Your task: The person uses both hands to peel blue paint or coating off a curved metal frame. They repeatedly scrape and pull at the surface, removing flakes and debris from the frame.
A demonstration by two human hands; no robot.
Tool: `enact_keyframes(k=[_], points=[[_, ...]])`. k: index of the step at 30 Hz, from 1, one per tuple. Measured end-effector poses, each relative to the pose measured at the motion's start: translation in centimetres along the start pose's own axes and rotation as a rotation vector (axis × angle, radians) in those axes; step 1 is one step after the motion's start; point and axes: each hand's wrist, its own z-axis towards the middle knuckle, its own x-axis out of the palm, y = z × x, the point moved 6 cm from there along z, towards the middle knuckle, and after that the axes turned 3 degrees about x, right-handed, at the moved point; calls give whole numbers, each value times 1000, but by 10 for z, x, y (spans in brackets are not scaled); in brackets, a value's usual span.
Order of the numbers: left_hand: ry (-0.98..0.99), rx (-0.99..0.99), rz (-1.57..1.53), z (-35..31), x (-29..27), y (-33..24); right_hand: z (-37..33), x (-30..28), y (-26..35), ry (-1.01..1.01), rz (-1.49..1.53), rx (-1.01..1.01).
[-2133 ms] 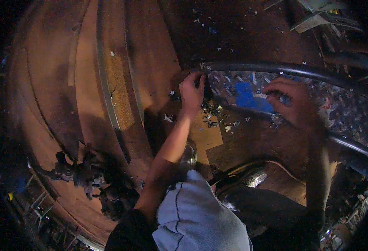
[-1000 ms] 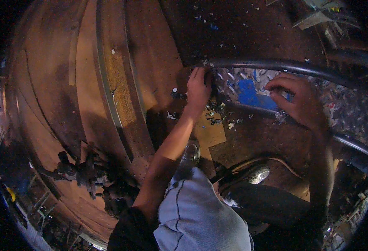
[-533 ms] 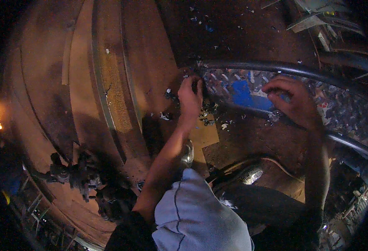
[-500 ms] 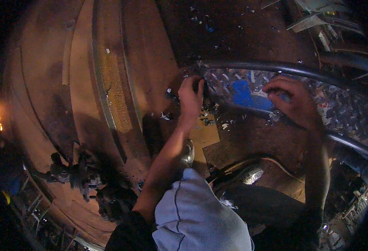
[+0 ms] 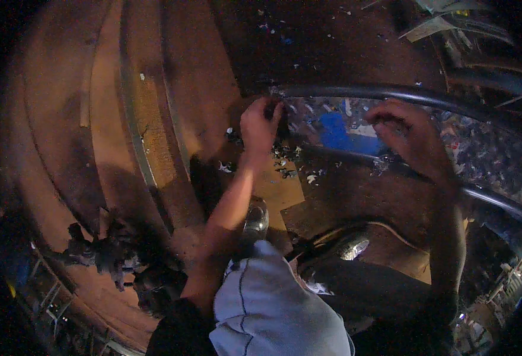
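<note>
My left hand [image 5: 260, 129] is at the left end of a long bed of mixed scraps [image 5: 486, 151]. Its fingers and thumb curl round a dark spot; whatever lies between them is too dark to name. Over the bed hovers my right hand [image 5: 406, 133], its fingers loosely bent toward the left and the thumb apart, with nothing visible in it. Just left of that hand, a flat blue piece [image 5: 344, 136] lies among the scraps. A dark rounded rail [image 5: 386, 92] runs along the bed's far side, and a shiny rail [image 5: 495, 202] along its near side.
Pale and dark bits [image 5: 288, 169] litter the floor below my left hand. Long brown boards or panels [image 5: 103, 118] stretch along the left. Dark machinery [image 5: 118, 255] stands at the lower left. A hose [image 5: 386, 228] curves near my shoes. Tangled scrap [image 5: 445, 24] fills the upper right.
My left hand has shifted slightly left and up in the picture, and its fingers have turned. The right hand is over the same part of the bed, slightly more curled. The view has shifted a little.
</note>
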Motion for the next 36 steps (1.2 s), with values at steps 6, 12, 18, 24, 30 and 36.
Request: enact_keyframes(k=[6, 12, 18, 24, 30, 36], points=[[9, 21, 44, -1, 1, -3, 0, -6, 0, -132, -60, 37], [19, -1, 118, -1, 2, -8, 4, 12, 8, -85, -646, -188], [15, 28, -83, -8, 1, -35, 9, 46, 8, -127, -896, -159], [74, 197, -338, -24, 7, -88, 17, 56, 7, -286, -948, -110], [84, 230, -294, -17, 11, -99, 19, 56, 3, -211, -1017, -126], [37, 236, -265, -20, 12, -100, 19, 73, 19, -209, -1235, -111]])
